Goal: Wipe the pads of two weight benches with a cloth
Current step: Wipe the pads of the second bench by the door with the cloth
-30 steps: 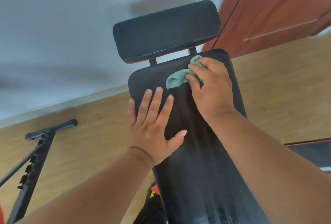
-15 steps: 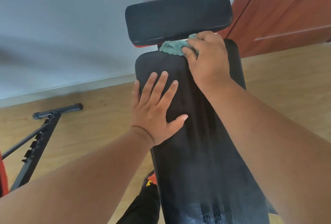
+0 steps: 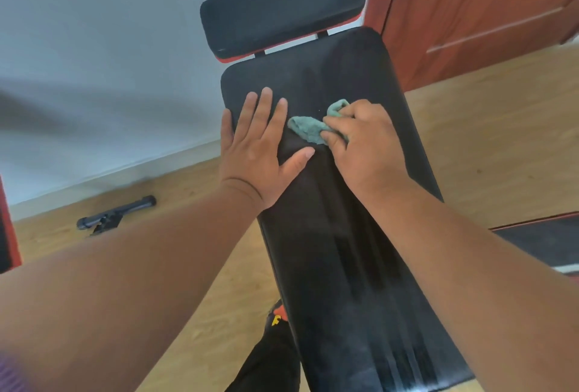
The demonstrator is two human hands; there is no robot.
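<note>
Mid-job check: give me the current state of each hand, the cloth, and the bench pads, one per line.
left hand: flat, fingers straight, pressing on the long pad.
right hand: fingers curled, grip on the cloth.
cloth: bunched, lying against the long pad under the right hand.
long pad: tilted, faint wipe streaks showing.
head pad: untouched by either hand.

No readable text, labels, brands or numbers appear anywhere; a small yellow mark at lower centre is illegible.
</note>
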